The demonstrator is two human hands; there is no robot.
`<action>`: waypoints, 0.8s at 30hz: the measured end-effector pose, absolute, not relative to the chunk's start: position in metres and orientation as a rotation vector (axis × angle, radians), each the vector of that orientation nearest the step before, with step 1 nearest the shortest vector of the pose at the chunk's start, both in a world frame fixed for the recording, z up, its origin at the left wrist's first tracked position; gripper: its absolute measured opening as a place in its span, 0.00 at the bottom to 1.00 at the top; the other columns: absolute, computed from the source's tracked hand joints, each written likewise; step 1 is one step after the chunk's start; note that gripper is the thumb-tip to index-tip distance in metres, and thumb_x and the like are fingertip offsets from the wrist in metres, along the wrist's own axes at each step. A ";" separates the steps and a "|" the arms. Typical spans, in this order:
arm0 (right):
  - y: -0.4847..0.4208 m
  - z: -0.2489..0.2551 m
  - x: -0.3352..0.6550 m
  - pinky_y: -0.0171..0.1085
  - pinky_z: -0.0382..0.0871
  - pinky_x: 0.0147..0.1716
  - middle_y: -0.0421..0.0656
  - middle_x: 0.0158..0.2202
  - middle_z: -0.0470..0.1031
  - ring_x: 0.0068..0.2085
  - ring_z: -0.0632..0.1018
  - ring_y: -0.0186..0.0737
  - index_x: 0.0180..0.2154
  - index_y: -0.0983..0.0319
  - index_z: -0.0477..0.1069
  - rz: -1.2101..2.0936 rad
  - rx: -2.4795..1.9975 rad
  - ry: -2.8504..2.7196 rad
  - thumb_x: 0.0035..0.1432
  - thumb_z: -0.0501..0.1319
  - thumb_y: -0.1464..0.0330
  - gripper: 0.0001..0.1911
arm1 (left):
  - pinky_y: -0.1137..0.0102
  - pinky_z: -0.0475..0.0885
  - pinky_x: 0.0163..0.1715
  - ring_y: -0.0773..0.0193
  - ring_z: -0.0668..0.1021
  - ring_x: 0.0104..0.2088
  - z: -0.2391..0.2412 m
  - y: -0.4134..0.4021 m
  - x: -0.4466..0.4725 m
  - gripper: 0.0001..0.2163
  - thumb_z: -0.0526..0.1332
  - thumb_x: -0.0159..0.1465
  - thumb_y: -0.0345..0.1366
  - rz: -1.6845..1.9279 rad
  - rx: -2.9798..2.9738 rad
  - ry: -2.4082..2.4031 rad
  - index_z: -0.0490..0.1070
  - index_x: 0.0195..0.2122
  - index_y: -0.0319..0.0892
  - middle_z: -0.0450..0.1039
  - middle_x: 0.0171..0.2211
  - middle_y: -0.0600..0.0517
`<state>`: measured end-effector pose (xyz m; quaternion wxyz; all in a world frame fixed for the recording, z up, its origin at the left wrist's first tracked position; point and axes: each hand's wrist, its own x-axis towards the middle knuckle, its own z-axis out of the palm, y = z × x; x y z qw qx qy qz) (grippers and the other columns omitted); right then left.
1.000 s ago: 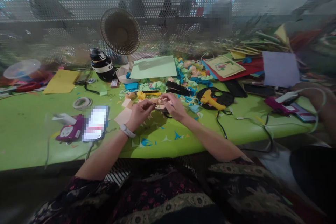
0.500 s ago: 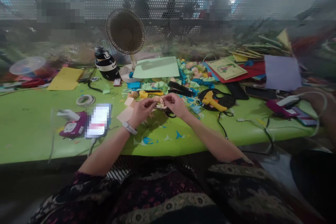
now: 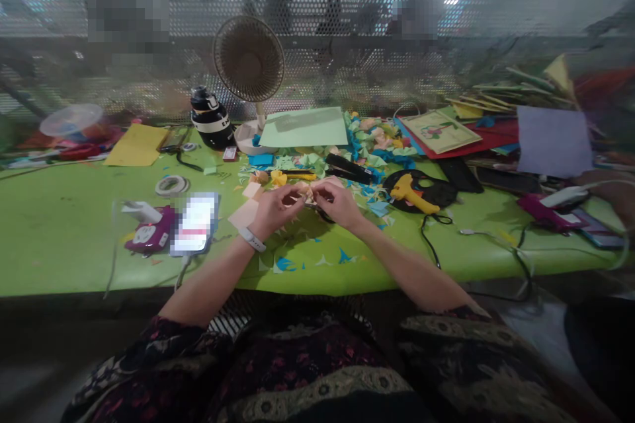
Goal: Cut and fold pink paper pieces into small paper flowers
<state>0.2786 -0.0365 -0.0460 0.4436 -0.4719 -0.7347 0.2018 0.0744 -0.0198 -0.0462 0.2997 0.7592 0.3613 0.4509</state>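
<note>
My left hand [image 3: 280,207] and my right hand [image 3: 338,203] meet at mid-table, both with fingers pinched on one small peach paper piece [image 3: 306,190]. Its exact shape is partly hidden by the fingers. Peach paper squares [image 3: 244,213] lie beside and partly under my left wrist. Just beyond the hands are a crumpled yellow paper piece [image 3: 278,178] and a yellow cutter [image 3: 303,176]. A dark-handled tool, partly covered, shows under my right hand. A black stapler [image 3: 350,169] rests behind it among blue and green paper scraps.
At left are a tape roll [image 3: 172,185], a lit phone [image 3: 195,223] and a purple device [image 3: 150,234]. Behind stand a black bottle [image 3: 212,120] and a fan [image 3: 249,59]. A yellow glue gun [image 3: 413,193] lies right, with cables. Another person's hand [image 3: 612,195] is at far right.
The view has shifted slightly, so things sit a little further right. My fingers have come closer together around the peach paper, which shows less now.
</note>
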 end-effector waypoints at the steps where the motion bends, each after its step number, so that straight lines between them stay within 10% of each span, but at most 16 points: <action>1: -0.037 -0.046 0.278 0.41 0.74 0.40 0.47 0.39 0.80 0.43 0.79 0.45 0.38 0.60 0.77 0.501 -1.174 -1.824 0.62 0.60 0.60 0.12 | 0.72 0.80 0.29 0.60 0.84 0.33 -0.046 -0.020 0.074 0.14 0.66 0.61 0.42 1.189 2.019 0.964 0.79 0.44 0.40 0.82 0.35 0.47; 24: -0.034 -0.052 0.281 0.43 0.73 0.43 0.47 0.40 0.82 0.41 0.80 0.45 0.41 0.59 0.80 0.422 -1.125 -1.949 0.62 0.58 0.66 0.12 | 0.71 0.75 0.29 0.61 0.83 0.29 -0.051 -0.015 0.073 0.10 0.63 0.63 0.41 1.186 2.141 1.021 0.79 0.39 0.42 0.82 0.31 0.48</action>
